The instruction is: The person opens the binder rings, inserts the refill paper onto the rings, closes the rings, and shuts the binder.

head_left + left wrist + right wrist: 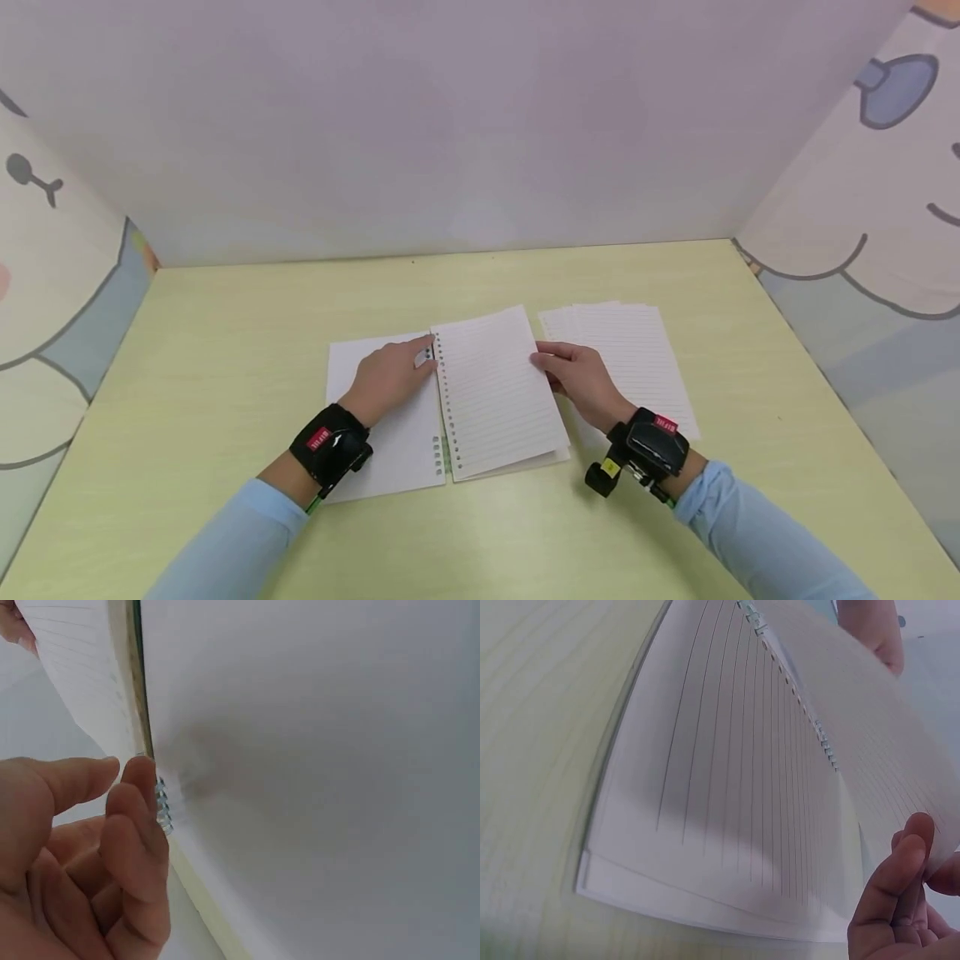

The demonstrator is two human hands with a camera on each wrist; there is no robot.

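Both hands on binder: left hand [390,377] flat at rings [162,806]; right hand [581,379] pinches lined sheet [495,387], fingertips hidden.

- The open binder [450,400], centre of the head view: matt white paper, its right-hand leaf faintly ruled; small shiny metal rings [162,806] along the spine.
- The loose sheets [637,350], right of centre: the same thin matt ruled paper.
- The table [225,333]: smooth pale yellow-green top with a fine grain, low sheen.
- The wrist bands [330,446], lower frame: black cloth, glossy plastic housing.
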